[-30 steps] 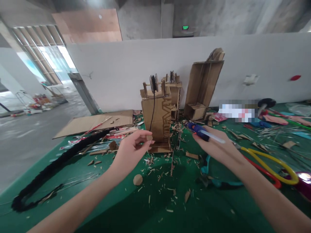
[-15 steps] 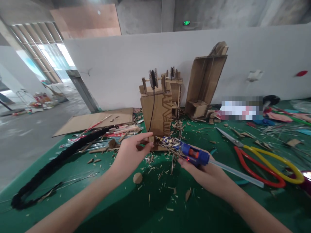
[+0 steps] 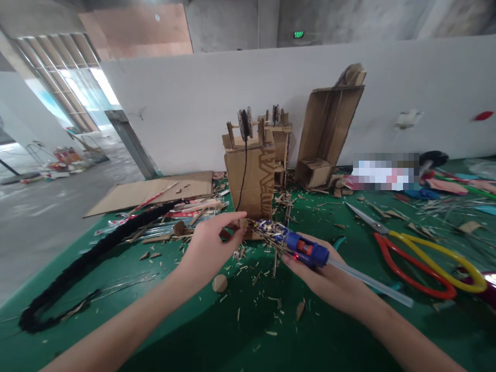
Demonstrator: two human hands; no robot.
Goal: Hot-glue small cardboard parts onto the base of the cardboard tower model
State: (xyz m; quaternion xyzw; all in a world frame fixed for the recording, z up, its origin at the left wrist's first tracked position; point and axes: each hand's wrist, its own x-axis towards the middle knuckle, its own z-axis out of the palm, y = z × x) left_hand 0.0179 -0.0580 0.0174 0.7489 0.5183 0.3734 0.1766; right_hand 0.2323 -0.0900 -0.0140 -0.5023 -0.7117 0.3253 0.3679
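1. Glue work was under way near the middle of the green tabletop: the left hand pinched a small cardboard piece between thumb and fingertips, just in front of the base of the cardboard tower.
2. The right hand was closed around a blue glue gun, its nozzle pointed left at the pinched piece and nearly touching it; a clear glue stick trailed out of the back, to the right.
3. Judging by this, the tower already stood upright with its top fittings and black cord in place, while the small piece was not yet fixed to anything.
4. A cardboard disc lay loose near the left wrist, and scraps littered the surface.
5. Red-and-yellow scissors lay well to the right, untouched.
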